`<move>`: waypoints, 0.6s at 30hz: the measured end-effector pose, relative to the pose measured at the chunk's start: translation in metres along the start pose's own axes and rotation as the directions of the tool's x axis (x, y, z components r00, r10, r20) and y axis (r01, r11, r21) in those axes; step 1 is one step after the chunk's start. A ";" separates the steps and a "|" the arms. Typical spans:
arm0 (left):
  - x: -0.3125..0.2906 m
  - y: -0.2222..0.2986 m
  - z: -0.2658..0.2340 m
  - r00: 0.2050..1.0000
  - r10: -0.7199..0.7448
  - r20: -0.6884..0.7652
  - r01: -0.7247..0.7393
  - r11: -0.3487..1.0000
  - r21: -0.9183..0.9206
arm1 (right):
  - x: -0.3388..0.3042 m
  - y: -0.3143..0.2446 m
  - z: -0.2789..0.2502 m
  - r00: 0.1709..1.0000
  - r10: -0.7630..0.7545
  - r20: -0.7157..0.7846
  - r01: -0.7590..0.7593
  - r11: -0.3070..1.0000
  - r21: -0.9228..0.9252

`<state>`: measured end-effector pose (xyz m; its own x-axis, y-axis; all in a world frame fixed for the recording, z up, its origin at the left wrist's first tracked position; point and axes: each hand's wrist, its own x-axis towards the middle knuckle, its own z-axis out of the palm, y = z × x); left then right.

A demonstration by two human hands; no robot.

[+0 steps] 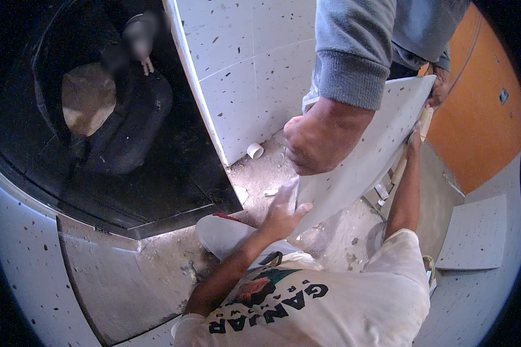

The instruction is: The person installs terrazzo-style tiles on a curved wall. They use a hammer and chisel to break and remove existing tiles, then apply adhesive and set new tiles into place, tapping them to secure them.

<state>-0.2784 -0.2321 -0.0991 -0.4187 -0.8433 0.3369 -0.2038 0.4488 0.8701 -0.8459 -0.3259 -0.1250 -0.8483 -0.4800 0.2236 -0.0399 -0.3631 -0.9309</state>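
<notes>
A large white tile with dark specks [359,168] is held tilted in front of me. My left hand [283,214] grips its near left edge, thumb on the face and fingers stretched along the side. At its right edge, my right hand [415,141] has hold of the tile, the fingers mostly hidden behind it. A co-worker in a grey sweatshirt leans in from the far side. That person's closed hand [327,136] is at the tile's upper left, and their other hand [440,87] is on the far right corner.
A dark glossy panel [173,191] with reflections stands at left. Beyond it is a speckled white wall [243,46]. A short white pipe [255,151] lies on the dusty floor [341,231]. An orange wall [480,115] and a speckled slab [474,231] are at right.
</notes>
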 end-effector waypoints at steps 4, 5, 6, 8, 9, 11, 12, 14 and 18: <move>-0.006 -0.002 0.015 0.997 -0.067 -0.028 0.061 0.983 -0.172 | -0.039 -0.026 0.011 0.998 0.027 0.063 -0.027 1.000 0.000; -0.010 -0.003 0.016 0.994 -0.045 -0.102 0.026 0.982 -0.186 | -0.039 -0.032 0.004 0.998 0.012 0.066 -0.011 1.000 -0.013; -0.011 -0.005 0.014 0.989 0.042 -0.140 -0.055 0.994 -0.090 | -0.041 -0.036 -0.001 0.998 0.006 0.065 -0.005 1.000 -0.017; -0.011 0.003 0.005 0.979 0.021 -0.202 -0.055 0.985 -0.162 | -0.045 -0.040 -0.007 0.997 -0.010 0.073 0.012 0.999 -0.033; -0.012 0.005 0.001 0.972 0.015 -0.234 -0.061 0.980 -0.192 | -0.046 -0.040 -0.009 0.997 -0.027 0.073 0.030 0.999 -0.034; -0.017 0.004 -0.004 0.966 0.035 -0.256 -0.076 0.986 -0.151 | -0.045 -0.047 -0.010 0.994 -0.075 0.079 0.078 0.996 -0.040; -0.019 0.006 -0.007 0.962 0.043 -0.270 -0.086 0.985 -0.147 | -0.044 -0.049 -0.012 0.991 -0.105 0.081 0.108 0.993 -0.039; -0.020 0.013 -0.015 0.949 0.078 -0.306 -0.130 0.980 -0.152 | -0.042 -0.058 -0.013 0.979 -0.183 0.088 0.187 0.981 -0.042; -0.026 0.016 -0.029 0.799 0.392 -0.456 -0.353 0.920 0.171 | -0.036 -0.062 -0.013 0.930 -0.347 0.123 0.354 0.934 -0.042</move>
<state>-0.2453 -0.2115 -0.0834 -0.0106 -0.6326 0.7744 -0.1912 0.7615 0.6194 -0.8196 -0.2752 -0.0789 -0.7100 -0.4187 0.5661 -0.3596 -0.4756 -0.8028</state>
